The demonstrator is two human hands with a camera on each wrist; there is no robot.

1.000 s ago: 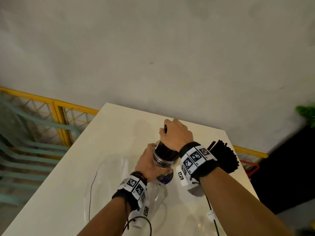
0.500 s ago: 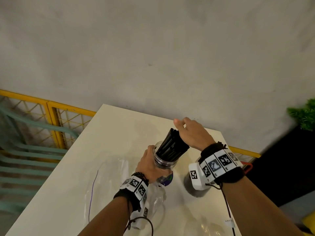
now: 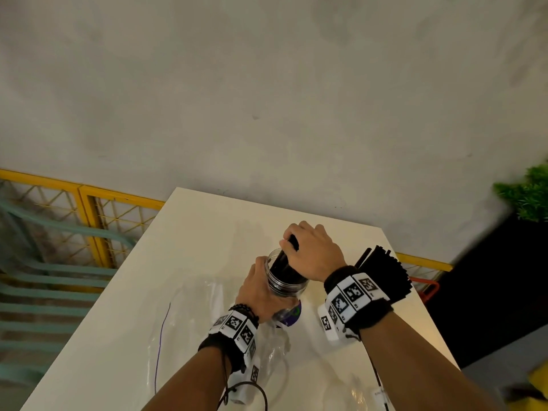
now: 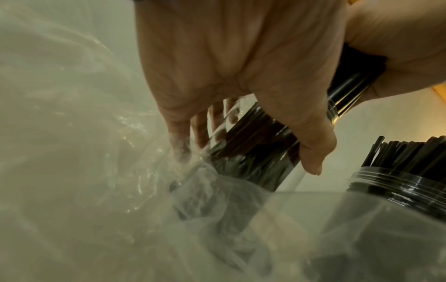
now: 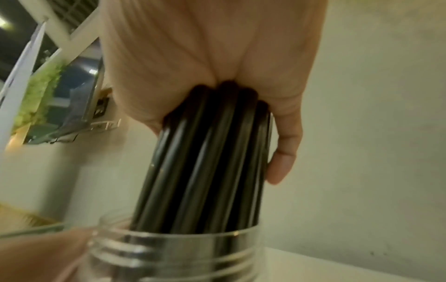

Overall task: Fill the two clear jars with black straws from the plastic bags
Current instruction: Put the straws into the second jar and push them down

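**Both hands on the near jar, straws going in**

We are looking down at a white table (image 3: 124, 321), and we are seeing the left hand (image 3: 258, 292) wrapping around the side of a clear jar (image 3: 286, 284). In the left wrist view the thumb is lying down one side of the glass and the fingers (image 4: 200, 129) are curling round the far side, showing through it. The jar is tilting, with its foot down in crumpled clear plastic bags (image 4: 96, 190) that are covering much of the tabletop.

The right hand (image 3: 314, 253) is sitting on top of that jar. We are watching it clutch a bundle of black straws (image 5: 212, 162): the palm is bearing on their upper ends and the thumb is lying flat along the side of the bundle, while the other fingers are curling over the top in the head view. The lower ends of the straws are already inside the threaded mouth of the jar.

Just beside it, on the right, a second jar (image 4: 398, 183) is standing on the table, packed with black straws that are fanning out above its rim.

Past the table's far edge we are seeing a yellow railing (image 3: 98, 221) and a grey wall (image 3: 267, 99).
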